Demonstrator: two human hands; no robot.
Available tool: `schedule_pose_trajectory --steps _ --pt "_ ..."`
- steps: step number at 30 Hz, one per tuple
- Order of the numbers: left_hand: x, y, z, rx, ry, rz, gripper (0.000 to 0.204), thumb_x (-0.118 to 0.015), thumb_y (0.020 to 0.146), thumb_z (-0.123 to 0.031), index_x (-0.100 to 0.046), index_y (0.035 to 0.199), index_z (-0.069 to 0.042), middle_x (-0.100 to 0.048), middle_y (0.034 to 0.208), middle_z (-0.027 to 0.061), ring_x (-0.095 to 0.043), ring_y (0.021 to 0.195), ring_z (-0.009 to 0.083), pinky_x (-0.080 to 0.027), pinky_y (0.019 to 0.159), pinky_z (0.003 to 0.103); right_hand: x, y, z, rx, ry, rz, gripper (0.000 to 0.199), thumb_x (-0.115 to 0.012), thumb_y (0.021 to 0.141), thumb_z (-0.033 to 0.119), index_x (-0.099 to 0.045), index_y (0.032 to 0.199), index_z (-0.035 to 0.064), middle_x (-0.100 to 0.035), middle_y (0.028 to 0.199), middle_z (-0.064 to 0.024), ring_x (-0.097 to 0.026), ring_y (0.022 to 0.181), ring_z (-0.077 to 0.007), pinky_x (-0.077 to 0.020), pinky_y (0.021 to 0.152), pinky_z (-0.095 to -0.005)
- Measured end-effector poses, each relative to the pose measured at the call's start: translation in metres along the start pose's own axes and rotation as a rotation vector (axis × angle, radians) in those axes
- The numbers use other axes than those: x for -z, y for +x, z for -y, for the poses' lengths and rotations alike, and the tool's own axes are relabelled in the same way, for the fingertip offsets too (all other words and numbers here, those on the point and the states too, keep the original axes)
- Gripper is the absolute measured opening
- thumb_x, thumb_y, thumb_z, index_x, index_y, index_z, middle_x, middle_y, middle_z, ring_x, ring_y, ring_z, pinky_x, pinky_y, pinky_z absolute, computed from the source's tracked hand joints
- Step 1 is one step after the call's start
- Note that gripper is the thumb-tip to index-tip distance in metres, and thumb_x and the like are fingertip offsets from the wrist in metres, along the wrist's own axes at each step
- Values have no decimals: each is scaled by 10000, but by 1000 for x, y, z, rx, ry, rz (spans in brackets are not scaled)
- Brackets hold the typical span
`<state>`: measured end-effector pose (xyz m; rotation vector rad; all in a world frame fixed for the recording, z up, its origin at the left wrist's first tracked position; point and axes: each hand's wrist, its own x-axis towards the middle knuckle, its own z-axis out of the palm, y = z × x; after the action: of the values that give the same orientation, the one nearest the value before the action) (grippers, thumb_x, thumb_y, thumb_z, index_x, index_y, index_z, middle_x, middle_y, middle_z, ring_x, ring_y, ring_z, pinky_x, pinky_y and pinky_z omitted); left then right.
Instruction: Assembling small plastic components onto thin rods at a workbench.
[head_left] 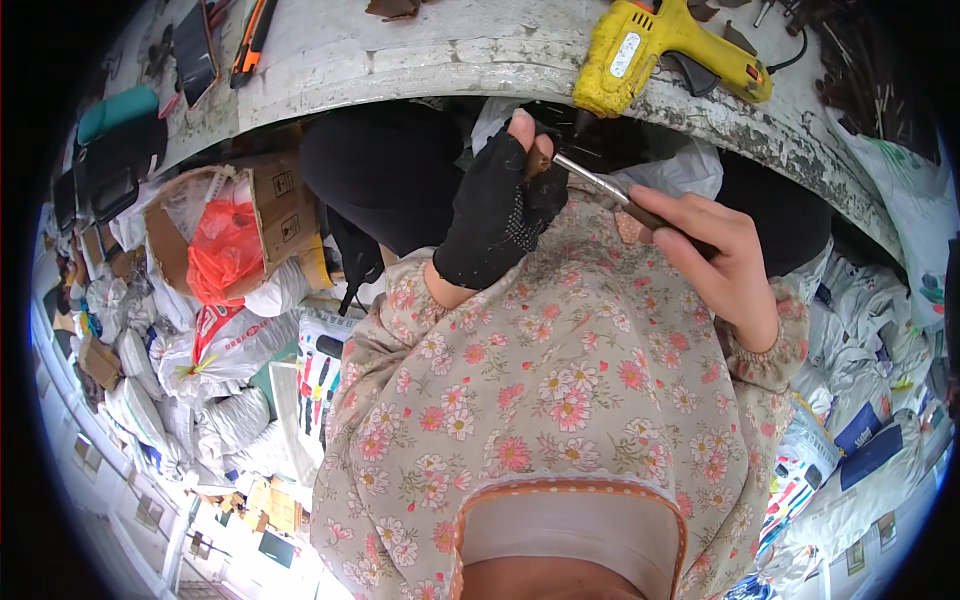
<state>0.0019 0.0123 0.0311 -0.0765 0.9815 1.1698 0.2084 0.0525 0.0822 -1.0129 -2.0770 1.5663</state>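
In a black fingerless glove, my left hand (488, 212) is closed in front of the bench edge, thumb pointing up. Whatever it pinches is mostly hidden by the glove and lost against the dark background. My bare right hand (718, 250) grips a slim tool with a silver metal shaft (598, 180) and a dark handle. That shaft slants up and left, its far end meeting the fingers of my left hand. I cannot make out the kind of tip. Both hands are above my lap, over a floral smock (560, 370).
On the worn bench (450, 50) lies a yellow glue gun (640, 55), its nozzle over the edge near my hands. An orange-and-black cutter (252, 40) and a dark phone-like slab (195, 55) lie at left. A cardboard box (285, 205) holds a red plastic bag (225, 250). White sacks (870, 330) crowd the right.
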Motion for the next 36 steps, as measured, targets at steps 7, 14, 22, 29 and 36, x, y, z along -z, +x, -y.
schedule_pose_trajectory --steps 7,14,22,29,36 --pt "-1 -6 0 -22 76 -86 295 -499 927 -333 -506 768 -84 -466 603 -2 -431 508 94 -340 471 223 6 3 13 -21 -38 41 348 -574 772 -14 -601 1118 15 -537 688 -83 -473 594 -145 -373 568 -259" --pt "-5 -18 6 -534 671 -41 300 -485 926 -256 -522 711 -49 -448 551 -31 -386 482 36 -290 442 214 10 10 44 -48 -245 119 330 -599 753 12 -632 1072 90 -517 631 -96 -526 548 -227 -423 511 -313" --pt "0 -16 4 -372 697 -20 236 -475 931 -201 -539 783 -29 -445 664 -28 -374 593 37 -331 529 209 -6 11 30 -24 -276 64 294 -600 740 14 -642 1026 68 -537 651 -123 -553 588 -269 -449 535 -326" --pt "21 -12 -4 -453 978 307 70 -645 799 -88 -590 828 -57 -562 765 19 -531 718 90 -401 619 206 7 17 -1 -159 1 158 306 -602 768 43 -625 1073 48 -636 766 -115 -601 602 -135 -460 570 -251" --pt "32 1 -9 -1440 1729 176 203 -763 588 -107 -641 750 -112 -592 824 54 -576 750 251 -453 661 357 -20 28 -33 -261 135 152 289 -600 792 100 -619 1073 40 -654 831 -133 -610 651 -137 -476 630 -260"
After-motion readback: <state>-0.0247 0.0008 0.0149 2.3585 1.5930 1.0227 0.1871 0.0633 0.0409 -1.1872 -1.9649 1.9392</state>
